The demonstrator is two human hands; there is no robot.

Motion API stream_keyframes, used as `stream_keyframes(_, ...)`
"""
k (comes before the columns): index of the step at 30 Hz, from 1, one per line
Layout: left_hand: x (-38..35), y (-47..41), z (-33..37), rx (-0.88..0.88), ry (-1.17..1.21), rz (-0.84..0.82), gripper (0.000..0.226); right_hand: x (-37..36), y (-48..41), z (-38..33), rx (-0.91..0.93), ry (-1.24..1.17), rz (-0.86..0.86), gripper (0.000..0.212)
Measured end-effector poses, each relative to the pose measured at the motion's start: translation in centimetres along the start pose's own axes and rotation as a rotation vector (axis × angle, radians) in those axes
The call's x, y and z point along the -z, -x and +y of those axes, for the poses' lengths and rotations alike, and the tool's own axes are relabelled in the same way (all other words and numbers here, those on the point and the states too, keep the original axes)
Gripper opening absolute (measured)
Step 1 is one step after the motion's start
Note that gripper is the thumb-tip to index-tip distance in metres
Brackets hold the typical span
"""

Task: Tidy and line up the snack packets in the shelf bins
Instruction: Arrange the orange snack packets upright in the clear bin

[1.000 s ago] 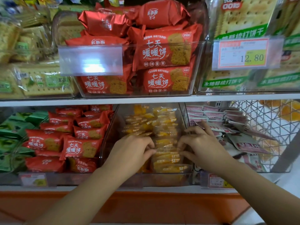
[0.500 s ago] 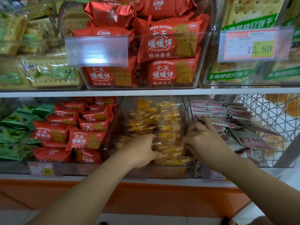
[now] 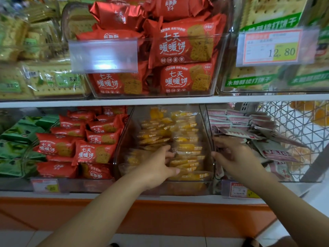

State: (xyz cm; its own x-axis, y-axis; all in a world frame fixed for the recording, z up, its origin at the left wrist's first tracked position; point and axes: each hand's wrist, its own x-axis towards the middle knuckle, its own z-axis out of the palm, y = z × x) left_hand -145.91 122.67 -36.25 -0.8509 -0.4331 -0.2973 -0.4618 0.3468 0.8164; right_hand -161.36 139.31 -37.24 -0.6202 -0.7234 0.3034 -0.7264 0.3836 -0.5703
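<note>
- Since half a second ago, the right hand (image 3: 236, 157) has drifted off the yellow packets (image 3: 187, 125) to the right wall of the clear bin (image 3: 124, 139). The left hand (image 3: 154, 166) has uncurled from a loose fist.
- Left grip: spread. The fingers reach forward into the clear bin and lie against the left edge of the right-hand row of yellow packets. The thumb stretches out along the packets nearest the front. Several packet edges sit between thumb and fingers, but nothing is lifted or clearly pinched.
- Right grip: wide open, fingers fanned and slightly bent. The fingertips touch the outer side of the bin's right wall. The palm hovers over the pink-and-white packets (image 3: 274, 152) in the neighbouring compartment and holds none of them.
- Yellow packets: in the middle bin on the lower shelf, between the two hands. They stand on edge in two rows running front to back. The right row is fairly even; the left row is looser and slumped near the front.
- Red packets (image 3: 92, 152) fill the bin just left of the clear one, with green packets (image 3: 17, 136) beyond them.
- Pink-and-white packets lie jumbled and tilted beside a wire basket (image 3: 293, 125).
- More red packets are stacked on the upper shelf (image 3: 160, 100), with a price tag (image 3: 270, 49) to their right.
</note>
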Motion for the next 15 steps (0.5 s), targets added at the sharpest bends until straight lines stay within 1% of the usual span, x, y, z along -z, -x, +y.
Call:
stream_keyframes(6, -0.5, -0.2, -0.1, 0.042, 0.008, -0.065, 0.077, -0.1, 0.4, -0.2, -0.025, -0.043, -0.008, 0.047)
stream_keyframes(10, -0.8, -1.3, 0.0, 0.156, 0.244, -0.111, 0.069, -0.3, 0.7, -0.1, -0.014, -0.041, -0.017, 0.049)
stream_keyframes(12, -1.3, -2.3, -0.1, 0.193, 0.314, -0.129, 0.068, -0.5, 0.8, -0.1, -0.012, -0.047, -0.013, 0.050)
stream_keyframes(13, -1.6, -2.6, 0.1, 0.206, 0.323, -0.128, 0.073, -0.6, 0.8, -0.1, -0.010, -0.055, -0.004, 0.050)
stream_keyframes(15, -2.4, -3.1, 0.5, 0.217, 0.313, -0.108, 0.100, -0.8, 0.9, 0.0, -0.002, -0.073, 0.013, 0.050)
